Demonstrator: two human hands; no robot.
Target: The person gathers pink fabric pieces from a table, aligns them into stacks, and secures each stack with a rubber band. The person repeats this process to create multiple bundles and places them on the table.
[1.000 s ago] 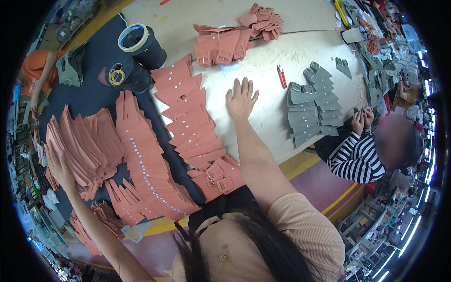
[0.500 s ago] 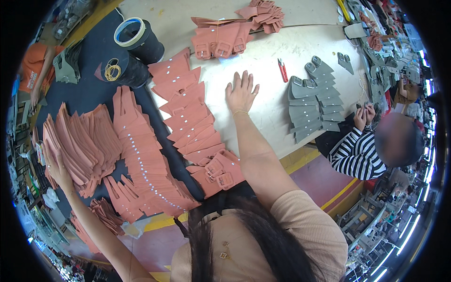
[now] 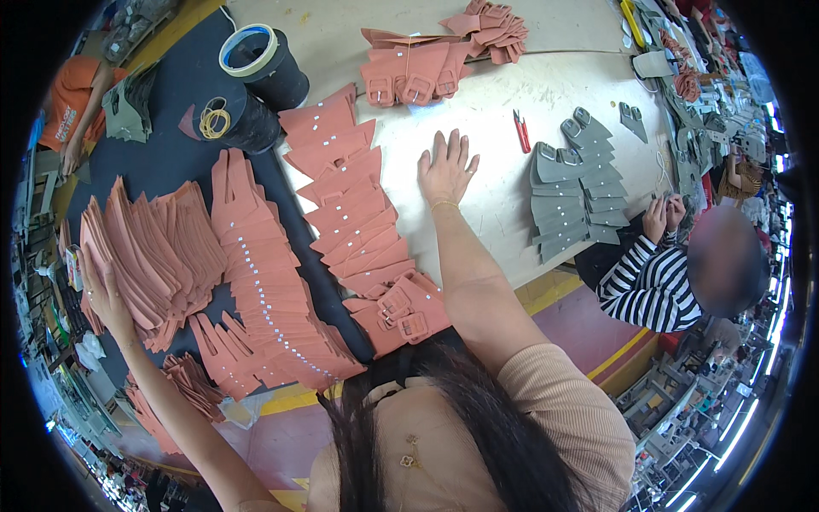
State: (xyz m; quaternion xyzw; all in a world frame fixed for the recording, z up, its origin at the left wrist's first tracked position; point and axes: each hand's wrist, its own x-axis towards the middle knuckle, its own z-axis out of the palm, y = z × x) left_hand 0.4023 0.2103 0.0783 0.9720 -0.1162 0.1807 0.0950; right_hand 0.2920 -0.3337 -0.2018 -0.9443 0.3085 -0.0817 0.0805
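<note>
My right hand point(image 3: 447, 171) lies flat on the pale tabletop point(image 3: 490, 209) with its fingers spread and nothing under it that I can see. At the far left, my left hand point(image 3: 106, 300) rests along the outer side of a fanned stack of salmon-coloured cut pieces point(image 3: 145, 256). Its fingers are stretched out against the stack's edge. Between the hands run two overlapping rows of salmon pieces: a long row point(image 3: 264, 286) with small white stickers, and a row with buckles point(image 3: 350, 200) at its near end.
Buckled salmon pieces point(image 3: 408, 72) lie at the back. Red thread snips point(image 3: 522, 132) sit right of my hand, beside grey-green buckled pieces point(image 3: 573, 192). Two black containers point(image 3: 277, 78) stand at back left, one topped with a tape roll. A person in stripes point(image 3: 653, 286) works at right.
The view has shifted slightly, so the table's things appear a little farther right. Both my hands stay in about the same places, the right flat on the table, the left at the stack.
</note>
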